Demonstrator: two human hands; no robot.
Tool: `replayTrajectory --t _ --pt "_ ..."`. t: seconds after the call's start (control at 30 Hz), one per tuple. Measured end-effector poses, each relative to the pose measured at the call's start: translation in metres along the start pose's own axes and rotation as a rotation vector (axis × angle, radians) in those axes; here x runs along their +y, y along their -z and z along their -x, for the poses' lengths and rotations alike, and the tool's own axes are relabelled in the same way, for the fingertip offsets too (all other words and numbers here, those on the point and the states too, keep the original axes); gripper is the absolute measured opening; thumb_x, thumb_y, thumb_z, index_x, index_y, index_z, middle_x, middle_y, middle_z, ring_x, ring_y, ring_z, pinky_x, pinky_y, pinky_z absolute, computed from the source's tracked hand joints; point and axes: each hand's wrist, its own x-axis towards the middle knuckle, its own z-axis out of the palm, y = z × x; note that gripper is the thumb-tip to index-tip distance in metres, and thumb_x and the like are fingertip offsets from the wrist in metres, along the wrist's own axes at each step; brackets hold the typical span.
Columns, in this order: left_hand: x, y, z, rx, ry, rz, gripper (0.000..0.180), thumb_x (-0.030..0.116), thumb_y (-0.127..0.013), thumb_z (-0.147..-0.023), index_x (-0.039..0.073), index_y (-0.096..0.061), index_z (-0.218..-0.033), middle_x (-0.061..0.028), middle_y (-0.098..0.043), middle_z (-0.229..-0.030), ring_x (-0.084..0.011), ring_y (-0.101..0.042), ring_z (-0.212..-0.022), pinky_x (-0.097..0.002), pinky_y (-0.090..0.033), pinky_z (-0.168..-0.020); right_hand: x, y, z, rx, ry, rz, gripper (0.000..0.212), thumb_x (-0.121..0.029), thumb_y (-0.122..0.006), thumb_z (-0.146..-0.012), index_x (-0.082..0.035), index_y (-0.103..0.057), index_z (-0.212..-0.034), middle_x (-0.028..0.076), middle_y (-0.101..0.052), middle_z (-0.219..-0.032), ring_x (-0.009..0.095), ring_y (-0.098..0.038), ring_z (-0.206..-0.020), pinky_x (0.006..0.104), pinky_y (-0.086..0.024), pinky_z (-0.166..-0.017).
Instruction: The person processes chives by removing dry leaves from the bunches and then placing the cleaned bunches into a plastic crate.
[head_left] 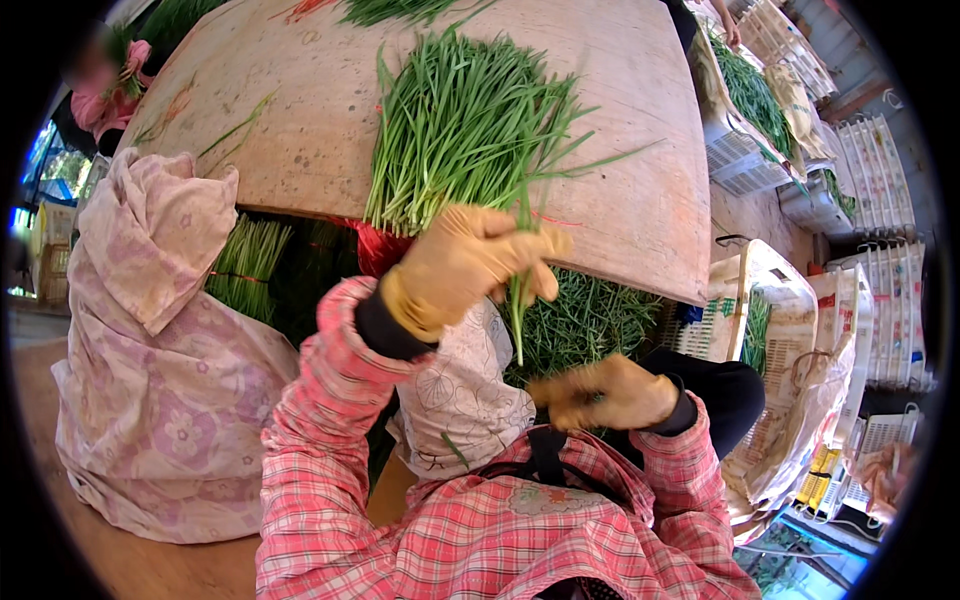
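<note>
The left hand [478, 262] pinches a few garlic chives [518, 335] near the chive pile [460, 130] on the tabletop [645, 120], while I cannot tell what grip the blurred right hand [615, 393] has.

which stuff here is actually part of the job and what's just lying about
In the job, by the look of it:
- left hand, holding a few green stalks
- right hand, blurred, just below
- pile of greens on the table
- likely the loose greens below the table edge

Seemingly just about:
- flowered cloth, left
- white crates, right
</note>
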Motion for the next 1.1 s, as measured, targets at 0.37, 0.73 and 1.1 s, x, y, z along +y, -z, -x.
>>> replayTrajectory --t 0.37,0.73,1.1 --pt "-0.005 0.136 -0.075 0.261 -0.017 -0.317 0.029 0.024 -0.069 -0.080 -0.001 -0.065 -0.092 -0.0056 -0.060 -0.062 -0.0109 -0.051 -0.049 -0.0231 -0.040 -0.045 -0.038 0.032 -0.151 1.017 0.204 0.305 0.024 -0.031 -0.065 -0.076 -0.009 -0.068 -0.083 0.015 -0.064 -0.083 0.033 -0.062 -0.075 0.0412 -0.048 -0.066" --pt "-0.040 0.144 -0.093 0.273 0.046 -0.445 0.046 0.023 -0.074 -0.071 -0.007 -0.059 -0.102 -0.0084 -0.060 -0.085 -0.0137 -0.054 -0.058 -0.0268 -0.044 -0.045 -0.019 0.038 -0.216 0.888 0.221 -0.113 0.022 -0.022 -0.065 -0.079 0.000 -0.065 -0.081 0.009 -0.064 -0.071 0.019 -0.059 -0.061 0.0300 -0.046 -0.058" --pt "-0.051 0.161 -0.090 0.244 0.037 -0.409 0.015 0.017 -0.063 -0.081 0.003 -0.057 -0.084 0.0009 -0.053 -0.074 -0.0083 -0.051 -0.058 -0.0229 -0.042 -0.044 -0.019 0.059 -0.164 0.756 0.232 -0.498 0.013 -0.010 -0.063 -0.081 0.002 -0.061 -0.083 0.004 -0.062 -0.073 0.007 -0.049 -0.057 0.0202 -0.038 -0.053"
